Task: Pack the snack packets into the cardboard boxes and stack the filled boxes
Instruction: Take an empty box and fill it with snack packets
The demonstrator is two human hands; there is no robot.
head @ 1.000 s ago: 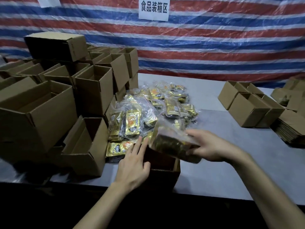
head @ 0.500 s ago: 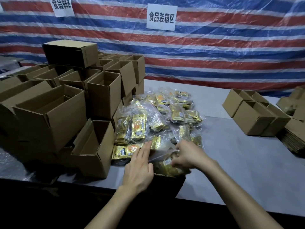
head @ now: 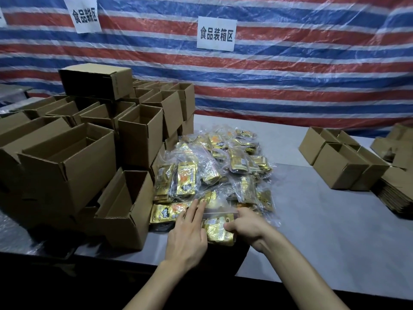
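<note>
A clear bag of gold snack packets [head: 220,229] lies in the mouth of a dark cardboard box [head: 225,253] at the table's near edge. My right hand [head: 244,225] grips the bag's right side, fingers curled on the plastic. My left hand [head: 187,236] rests flat, fingers straight, on the bag's left side and the box's edge. Behind them spreads a heap of bagged gold packets [head: 214,168]. The box's inside is hidden by the bag and my hands.
Many open cardboard boxes [head: 67,162] are stacked at the left, one open box [head: 125,209] right beside the heap. More boxes [head: 339,157] and flat cartons [head: 397,191] sit at the right. A striped tarp with paper signs [head: 215,33] hangs behind the grey table [head: 312,231].
My right hand brought the bag down from above the box and leftward into its mouth. My left hand stayed flat at the box's left edge. The view tilted down slightly.
</note>
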